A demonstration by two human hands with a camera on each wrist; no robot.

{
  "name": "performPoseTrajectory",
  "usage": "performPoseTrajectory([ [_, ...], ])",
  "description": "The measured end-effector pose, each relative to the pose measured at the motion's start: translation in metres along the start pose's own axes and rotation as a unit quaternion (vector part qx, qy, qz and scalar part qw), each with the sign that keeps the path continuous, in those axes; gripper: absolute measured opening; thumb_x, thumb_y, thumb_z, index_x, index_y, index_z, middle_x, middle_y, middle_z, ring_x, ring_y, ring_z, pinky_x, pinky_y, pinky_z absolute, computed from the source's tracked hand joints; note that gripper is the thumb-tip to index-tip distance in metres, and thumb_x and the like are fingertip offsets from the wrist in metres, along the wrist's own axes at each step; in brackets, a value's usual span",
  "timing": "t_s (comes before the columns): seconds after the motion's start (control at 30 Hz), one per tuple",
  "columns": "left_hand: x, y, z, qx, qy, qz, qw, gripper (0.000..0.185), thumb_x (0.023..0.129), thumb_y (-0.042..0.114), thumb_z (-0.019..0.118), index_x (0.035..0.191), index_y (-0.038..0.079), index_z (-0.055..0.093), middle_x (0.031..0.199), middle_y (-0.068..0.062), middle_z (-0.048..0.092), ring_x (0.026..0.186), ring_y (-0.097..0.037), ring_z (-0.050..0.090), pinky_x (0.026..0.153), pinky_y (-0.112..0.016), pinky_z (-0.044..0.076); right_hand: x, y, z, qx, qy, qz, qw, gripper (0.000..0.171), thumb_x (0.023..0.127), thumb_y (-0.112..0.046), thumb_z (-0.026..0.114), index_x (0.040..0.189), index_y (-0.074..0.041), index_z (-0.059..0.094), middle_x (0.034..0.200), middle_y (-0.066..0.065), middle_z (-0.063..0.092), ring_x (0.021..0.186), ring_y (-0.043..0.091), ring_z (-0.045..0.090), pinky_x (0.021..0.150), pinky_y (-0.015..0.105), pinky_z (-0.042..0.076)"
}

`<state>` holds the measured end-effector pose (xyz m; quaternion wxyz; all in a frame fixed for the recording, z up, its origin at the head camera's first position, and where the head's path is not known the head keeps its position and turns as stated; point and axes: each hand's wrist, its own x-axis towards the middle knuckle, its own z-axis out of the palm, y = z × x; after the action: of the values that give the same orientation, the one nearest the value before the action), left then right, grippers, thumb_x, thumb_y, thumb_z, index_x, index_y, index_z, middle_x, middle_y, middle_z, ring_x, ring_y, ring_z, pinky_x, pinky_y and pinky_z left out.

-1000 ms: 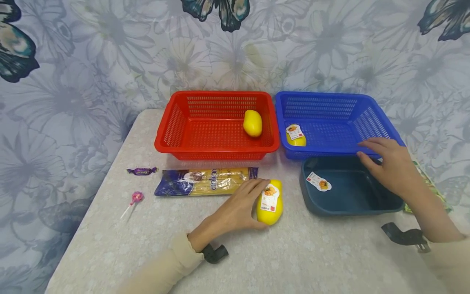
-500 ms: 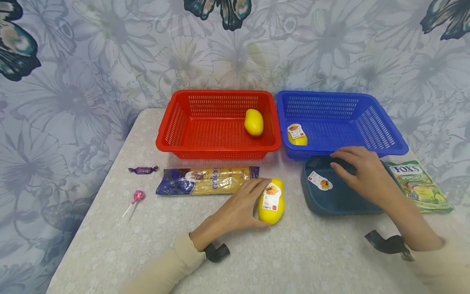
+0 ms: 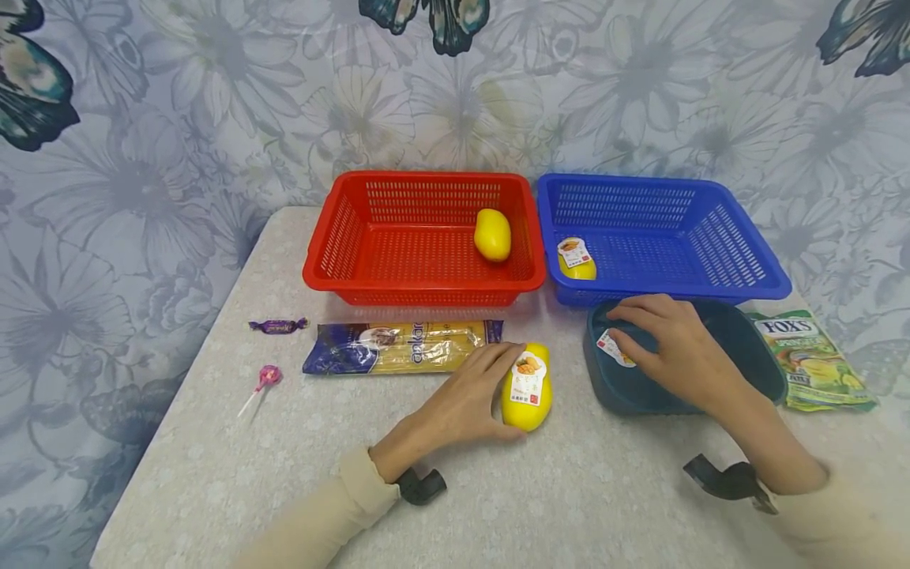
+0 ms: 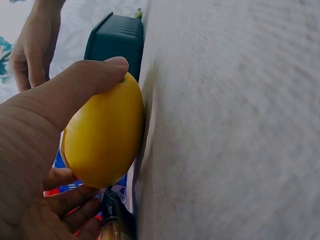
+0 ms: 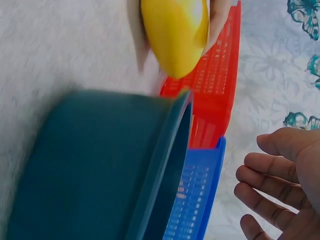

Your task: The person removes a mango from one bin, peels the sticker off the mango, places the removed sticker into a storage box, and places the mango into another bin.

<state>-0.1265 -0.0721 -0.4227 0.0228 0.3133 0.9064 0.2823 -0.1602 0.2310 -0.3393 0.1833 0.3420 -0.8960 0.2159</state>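
My left hand [image 3: 465, 399] holds a yellow mango [image 3: 528, 391] with a white picture label, thumb at its near end and fingers at its far end. In the left wrist view that mango [image 4: 105, 135] appears against the tabletop, the thumb on top. My right hand [image 3: 664, 348] hovers over the dark teal bin [image 3: 604, 391], fingers loosely spread and holding nothing. Beneath its fingertips a white label [image 3: 614, 348] with a mango picture shows in the bin, partly covered by the hand. The right wrist view shows the hand [image 5: 280, 180] beyond the bin's rim.
A red basket [image 3: 423, 299] contains another yellow mango [image 3: 492, 235]; the blue basket [image 3: 675, 273] has a labelled one [image 3: 577, 265]. A pasta pack [image 3: 398, 348], a purple-wrapped candy [image 3: 278, 325] and a pink lollipop [image 3: 268, 375] lie left. A green FOX'S bag [image 3: 817, 359] lies right.
My right hand has moved left, from the bin's right side and the blue basket's edge to over the label. The FOX'S bag has come into fuller view. My left hand stays on the mango.
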Motion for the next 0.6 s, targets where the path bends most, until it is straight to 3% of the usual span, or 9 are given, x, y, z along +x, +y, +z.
performPoseTrajectory([
  [0.33, 0.0, -0.001, 0.003, -0.006, 0.009, 0.007, 0.9999, 0.114, 0.069, 0.052, 0.088, 0.158, 0.014, 0.027, 0.153, -0.002, 0.035, 0.14, -0.019, 0.032, 0.116, -0.035, 0.028, 0.002, -0.017, 0.016, 0.003, -0.03, 0.0, 1.0, 0.021, 0.085, -0.01, 0.078, 0.104, -0.005, 0.073, 0.107, 0.008, 0.068, 0.105, 0.027, 0.058, 0.091, 0.049, 0.042],
  [0.6, 0.001, -0.002, 0.002, -0.003, 0.009, 0.01, 0.9999, 0.114, 0.069, 0.053, 0.087, 0.158, 0.014, 0.026, 0.153, -0.002, 0.035, 0.139, -0.019, 0.032, 0.116, -0.035, 0.029, 0.003, -0.028, 0.031, 0.024, -0.056, 0.013, 0.998, 0.023, 0.086, -0.013, 0.079, 0.108, -0.007, 0.074, 0.109, 0.004, 0.068, 0.103, 0.023, 0.059, 0.088, 0.046, 0.045],
])
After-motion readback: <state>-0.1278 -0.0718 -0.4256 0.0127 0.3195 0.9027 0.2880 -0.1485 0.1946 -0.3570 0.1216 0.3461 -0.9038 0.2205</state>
